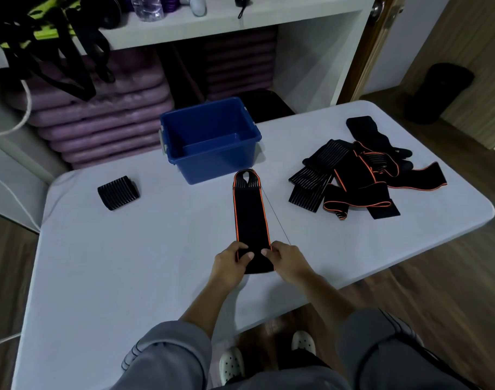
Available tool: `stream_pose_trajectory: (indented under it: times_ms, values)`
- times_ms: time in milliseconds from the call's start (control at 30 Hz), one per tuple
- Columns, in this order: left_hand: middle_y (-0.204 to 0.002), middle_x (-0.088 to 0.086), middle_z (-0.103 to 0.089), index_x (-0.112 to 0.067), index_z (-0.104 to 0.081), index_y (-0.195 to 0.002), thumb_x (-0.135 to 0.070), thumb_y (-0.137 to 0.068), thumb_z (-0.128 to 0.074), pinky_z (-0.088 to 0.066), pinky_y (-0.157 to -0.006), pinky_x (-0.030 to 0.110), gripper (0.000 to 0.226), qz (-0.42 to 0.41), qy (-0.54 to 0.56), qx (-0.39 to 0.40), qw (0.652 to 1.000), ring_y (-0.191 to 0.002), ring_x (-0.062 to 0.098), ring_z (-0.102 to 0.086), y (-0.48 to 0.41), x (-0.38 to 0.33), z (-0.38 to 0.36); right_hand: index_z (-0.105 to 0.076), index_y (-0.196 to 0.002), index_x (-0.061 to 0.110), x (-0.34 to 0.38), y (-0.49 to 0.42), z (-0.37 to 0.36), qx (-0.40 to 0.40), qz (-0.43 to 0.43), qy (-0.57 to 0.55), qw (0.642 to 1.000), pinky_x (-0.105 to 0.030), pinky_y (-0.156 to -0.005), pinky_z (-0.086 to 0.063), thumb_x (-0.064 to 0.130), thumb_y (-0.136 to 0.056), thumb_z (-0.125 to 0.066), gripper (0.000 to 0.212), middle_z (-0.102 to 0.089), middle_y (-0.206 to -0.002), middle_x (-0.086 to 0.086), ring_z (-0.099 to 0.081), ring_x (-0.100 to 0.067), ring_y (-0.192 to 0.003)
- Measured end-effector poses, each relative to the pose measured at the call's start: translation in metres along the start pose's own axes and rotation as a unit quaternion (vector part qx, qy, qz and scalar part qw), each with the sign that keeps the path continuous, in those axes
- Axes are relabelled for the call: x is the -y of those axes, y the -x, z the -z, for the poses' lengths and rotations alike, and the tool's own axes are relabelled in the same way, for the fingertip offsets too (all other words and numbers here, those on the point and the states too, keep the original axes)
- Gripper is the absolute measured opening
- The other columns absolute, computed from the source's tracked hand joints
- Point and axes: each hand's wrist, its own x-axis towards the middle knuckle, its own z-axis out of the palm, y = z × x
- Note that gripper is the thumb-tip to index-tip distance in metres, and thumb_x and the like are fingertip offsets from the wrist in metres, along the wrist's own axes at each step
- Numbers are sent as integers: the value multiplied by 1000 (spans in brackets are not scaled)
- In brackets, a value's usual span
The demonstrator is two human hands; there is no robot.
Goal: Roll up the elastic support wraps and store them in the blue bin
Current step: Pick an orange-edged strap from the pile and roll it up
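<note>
A black elastic wrap with orange edges lies stretched out flat on the white table, its far end almost touching the blue bin. My left hand and my right hand pinch the wrap's near end from either side, thumbs on top. A thin loose thread runs along the wrap's right edge. The bin stands open with nothing visible inside. A rolled black wrap sits at the left of the table. A heap of several unrolled wraps lies at the right.
Behind the table stands a white shelf with stacked purple mats under it and black straps hanging at the left. A black cylinder stands on the wooden floor at the right. The table's near edge is close to my knees.
</note>
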Motion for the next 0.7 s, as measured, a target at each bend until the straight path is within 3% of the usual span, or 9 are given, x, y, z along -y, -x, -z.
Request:
stream_pose_trajectory:
  times_ms: [133, 267, 400, 500, 600, 700]
  values:
    - [-104, 2, -66, -23, -66, -107, -30, -88, -61, -47, -80, 23, 21, 3, -38, -16, 999, -92, 16, -61, -6, 1, -3, -56, -96, 10, 0, -8, -4, -20, -22, 26, 999, -21, -54, -35, 38, -94, -50, 28, -53, -78, -3, -53, -19, -74]
    - [-109, 7, -51, -23, -64, -114, -35, -89, -59, -45, -82, 26, 28, -16, -115, -28, 993, -97, 24, -58, -8, 1, -4, -60, -105, 9, -2, -9, -5, -45, -24, 42, 998, -23, -67, -37, 36, -91, -54, 31, -54, -99, -8, -54, -20, -88]
    - [-102, 4, -50, -17, -63, -105, -26, -85, -64, -49, -74, 29, 22, -127, -159, -86, 975, -89, 20, -55, -6, -1, -4, -60, -97, 18, -1, -8, -2, -72, 44, 26, 996, -14, -64, -36, 21, -84, -62, 14, -53, -95, 1, -53, -13, -86]
    - [-95, 4, -58, -12, -71, -94, -15, -85, -62, -49, -76, 28, 13, -209, -170, -66, 961, -88, 19, -56, -5, 3, -3, -66, -91, 19, -4, -8, 2, -46, 82, 37, 995, -19, -71, -38, 16, -83, -63, 9, -53, -93, 2, -54, -13, -84]
    - [-101, 1, -60, -13, -70, -106, -30, -81, -57, -47, -82, 20, 33, -212, -137, -34, 967, -93, 14, -58, 1, 11, 6, -66, -102, 20, -6, -3, 9, -1, 114, 22, 993, -9, -70, -40, 21, -79, -69, 23, -55, -99, 5, -52, -2, -78]
    - [-112, 0, -56, -14, -63, -118, -35, -71, -61, -48, -87, 22, 52, -228, -143, 13, 963, -100, 13, -57, 4, 20, 11, -60, -112, 16, -11, 0, 12, 47, 139, 14, 989, -5, -75, -45, 22, -66, -82, 52, -47, -111, 8, -52, 1, -86]
